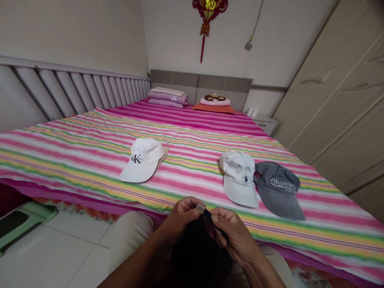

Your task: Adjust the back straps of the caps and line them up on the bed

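**Head view: both hands work the strap of a black cap at the bed's edge**

The head view looks down on a black cap [199,252] resting in the person's lap, just short of the near edge of the bed. Both hands are closed on its back strap: the left hand [181,218] pinches a small silver buckle [200,208] between thumb and fingertips, and the right hand [231,232] grips the dark strap right beside it, so the two hands nearly touch over the cap. The forearms run in from the bottom of the picture, over light trousers.

Beyond the hands, the bed [75,148] is covered by a sheet striped in pink, white, yellow and green. Three more caps lie on it. A white cap with black letters [144,160] sits to the left, well apart from the others. To the right, a white cap with a small blue emblem [240,178] lies touching a grey cap with white lettering [277,188].

At the head of the bed lie folded purple bedding [168,97] and an orange pillow [213,107]. A red hanging ornament [208,12] is on the wall above, a wardrobe [339,100] stands at the right, and a green stool [21,222] sits on the floor at the left.
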Demonstrator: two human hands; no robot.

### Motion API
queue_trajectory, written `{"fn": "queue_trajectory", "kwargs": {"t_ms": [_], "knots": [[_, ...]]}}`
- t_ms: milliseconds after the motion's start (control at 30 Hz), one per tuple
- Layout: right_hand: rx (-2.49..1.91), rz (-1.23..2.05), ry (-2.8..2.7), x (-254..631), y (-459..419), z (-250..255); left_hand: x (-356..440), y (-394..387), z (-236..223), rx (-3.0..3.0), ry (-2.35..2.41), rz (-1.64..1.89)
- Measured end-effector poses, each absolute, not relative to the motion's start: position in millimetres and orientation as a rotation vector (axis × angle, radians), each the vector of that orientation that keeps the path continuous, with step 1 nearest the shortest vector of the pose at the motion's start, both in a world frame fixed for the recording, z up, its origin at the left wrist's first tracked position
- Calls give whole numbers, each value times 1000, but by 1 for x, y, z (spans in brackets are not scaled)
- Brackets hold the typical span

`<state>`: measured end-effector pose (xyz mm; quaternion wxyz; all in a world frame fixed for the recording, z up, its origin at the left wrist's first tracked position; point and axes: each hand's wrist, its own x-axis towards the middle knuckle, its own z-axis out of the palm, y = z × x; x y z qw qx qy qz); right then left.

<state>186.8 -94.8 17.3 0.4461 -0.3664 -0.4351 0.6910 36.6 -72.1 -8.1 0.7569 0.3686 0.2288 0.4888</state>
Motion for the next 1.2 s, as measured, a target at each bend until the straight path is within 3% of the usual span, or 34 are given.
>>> {"fn": "queue_trajectory", "kwargs": {"t_ms": [567, 767, 1000, 1200], "knots": [[-938, 1765, -994, 181, -96, 17, 34, -74, 0, 1140, 513, 1063], [-727, 1838, -879, 182, -97, 22, 32, -74, -2, 1133, 528, 1037], [-910, 1687, -1036, 183, -94, 20, 31, -76, -1, 1121, 559, 950], [-992, 1614, -1265, 192, -93, 18, 30, -74, -7, 985, 567, 1074]]}}
